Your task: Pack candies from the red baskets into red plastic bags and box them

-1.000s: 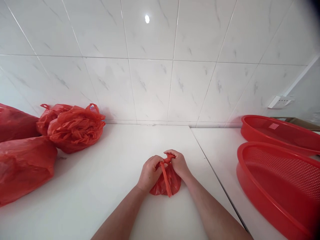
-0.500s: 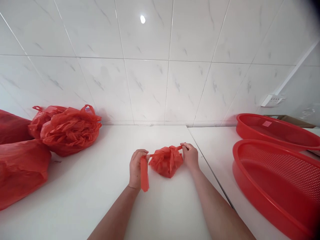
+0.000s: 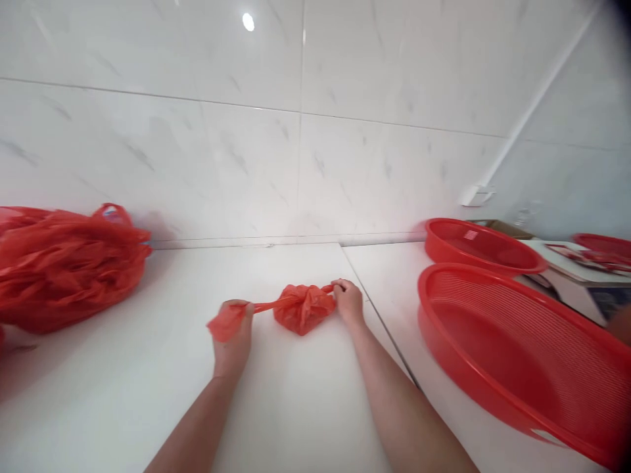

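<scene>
A small red plastic bag [image 3: 303, 312], gathered into a bunched bundle, sits on the white table [image 3: 296, 407] between my hands. My left hand [image 3: 233, 341] is closed on one end of the bag, a strip stretched taut toward the left, with a loose flap hanging over the fingers. My right hand [image 3: 349, 299] pinches the other end, a short twisted piece at the bag's upper right. A knot seems to lie at the top of the bundle. What is inside the bag is hidden.
A large heap of red plastic bags [image 3: 69, 269] lies at the left. To the right stand a big red perforated basket [image 3: 473, 368] and a second red basket [image 3: 434, 253] behind it. A socket [image 3: 477, 196] is on the tiled wall. At the far right edge, a blurred patch of skin shows.
My left hand has pulled away to the left, drawing its strip longer and tighter. The bundle looks more tightly gathered. The view has turned to the right.
</scene>
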A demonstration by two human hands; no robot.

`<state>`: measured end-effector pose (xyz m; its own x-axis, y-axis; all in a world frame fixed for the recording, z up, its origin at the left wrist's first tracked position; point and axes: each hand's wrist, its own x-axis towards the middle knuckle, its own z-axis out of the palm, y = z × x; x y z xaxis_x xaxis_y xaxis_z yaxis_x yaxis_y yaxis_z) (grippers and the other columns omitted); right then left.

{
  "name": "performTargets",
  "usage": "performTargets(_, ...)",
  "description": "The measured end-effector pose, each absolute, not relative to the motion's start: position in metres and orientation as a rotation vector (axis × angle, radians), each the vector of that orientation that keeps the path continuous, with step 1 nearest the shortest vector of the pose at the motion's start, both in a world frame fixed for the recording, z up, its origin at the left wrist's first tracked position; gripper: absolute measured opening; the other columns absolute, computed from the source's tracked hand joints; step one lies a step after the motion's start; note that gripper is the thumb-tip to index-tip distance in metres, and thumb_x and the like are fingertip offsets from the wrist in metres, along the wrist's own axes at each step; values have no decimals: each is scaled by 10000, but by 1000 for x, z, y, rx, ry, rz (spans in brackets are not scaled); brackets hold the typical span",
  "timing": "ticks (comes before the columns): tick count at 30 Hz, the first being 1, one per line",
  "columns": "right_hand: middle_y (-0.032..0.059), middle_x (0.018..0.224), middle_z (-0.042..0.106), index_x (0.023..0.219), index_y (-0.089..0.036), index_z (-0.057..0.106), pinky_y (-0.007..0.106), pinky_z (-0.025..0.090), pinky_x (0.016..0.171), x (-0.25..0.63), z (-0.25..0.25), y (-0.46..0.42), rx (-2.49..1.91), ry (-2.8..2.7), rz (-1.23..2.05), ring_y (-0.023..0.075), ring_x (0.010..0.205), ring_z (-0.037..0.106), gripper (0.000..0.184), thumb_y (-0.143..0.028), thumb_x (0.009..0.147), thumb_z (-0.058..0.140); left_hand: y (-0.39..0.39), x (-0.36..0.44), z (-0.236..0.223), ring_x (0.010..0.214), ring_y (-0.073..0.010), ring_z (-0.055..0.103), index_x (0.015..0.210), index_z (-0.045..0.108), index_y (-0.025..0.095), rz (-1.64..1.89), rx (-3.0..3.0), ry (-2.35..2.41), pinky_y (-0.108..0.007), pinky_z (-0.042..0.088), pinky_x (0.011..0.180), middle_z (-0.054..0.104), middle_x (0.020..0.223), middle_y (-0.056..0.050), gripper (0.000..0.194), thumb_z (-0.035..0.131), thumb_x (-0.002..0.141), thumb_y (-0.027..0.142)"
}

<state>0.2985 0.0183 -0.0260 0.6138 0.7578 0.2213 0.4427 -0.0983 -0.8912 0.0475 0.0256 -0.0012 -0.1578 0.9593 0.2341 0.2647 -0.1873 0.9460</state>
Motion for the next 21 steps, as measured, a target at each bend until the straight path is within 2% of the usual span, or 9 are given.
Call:
performTargets(2,49,1009,652,916,-194,664,300,433,864,290,-22,17,-1718,-1040,342,167,948,587,260,-341,825,469,31,48,-3,919,-236,606,1237,443,226,1322,1461,1487,-415,503,812,591,1122,-84,544,604,751,409)
performTargets(4,33,1056,638,1024,-208,639,281,422,884,277,-19,16,-1693,-1113,329,159,980,579,298,-400,847,496,33,52,-4,1065,-274,569,1404,236,255,1287,1559,1525,-454,500,852,460,1334,-121,762,602,745,366)
performTargets(6,24,1106,623,1156,-228,581,290,414,899,262,-18,14,-1669,-1218,327,170,984,578,387,-427,825,555,31,57,-5,1242,-312,441,1441,168,299,1272,1770,1520,-503,449,945,307,1465,-98,776,562,774,347)
performTargets(8,40,1105,617,1309,-229,447,331,413,894,247,-19,11,-1643,-1405,346,204,980,574,547,-427,814,572,28,61,-7,1344,-320,300,1431,225,327,1225,2055,1390,-525,354,1044,233,1515,-41,692,516,804,366)
performTargets(9,34,1066,625,1316,-239,430,342,416,879,240,-20,10,-1624,-1512,362,213,957,576,552,-410,812,576,27,63,-8,1359,-320,274,1417,272,329,1180,2182,1296,-525,319,1071,237,1517,-26,655,504,808,392)
performTargets(12,1,964,630,1160,-292,555,351,411,860,227,-22,5,-1533,-1799,417,214,930,567,326,-321,835,539,27,66,-13,1284,-337,388,1317,454,305,1005,2362,1158,-520,352,1038,374,1448,-50,581,528,762,459)
performTargets(14,4,1042,607,1088,-310,604,358,396,896,224,-23,5,-1505,-1810,431,211,999,544,253,-290,853,510,29,66,-12,1180,-321,492,1214,550,307,890,2348,1171,-477,433,951,493,1343,-48,486,540,745,435)
performTargets(18,43,1311,462,1304,-321,460,384,361,985,228,-25,7,-1484,-1566,510,223,1174,458,497,-375,822,569,28,64,-8,1018,-274,573,1088,612,283,822,2195,1239,-391,486,801,580,1192,-42,350,510,758,340)
performTargets(21,79,1323,457,1327,-263,434,366,393,967,230,-27,9,-1441,-1365,607,216,1153,486,564,-399,799,579,26,63,-9,951,-264,570,955,641,225,961,2086,1300,-383,455,781,605,1056,-73,280,502,712,220)
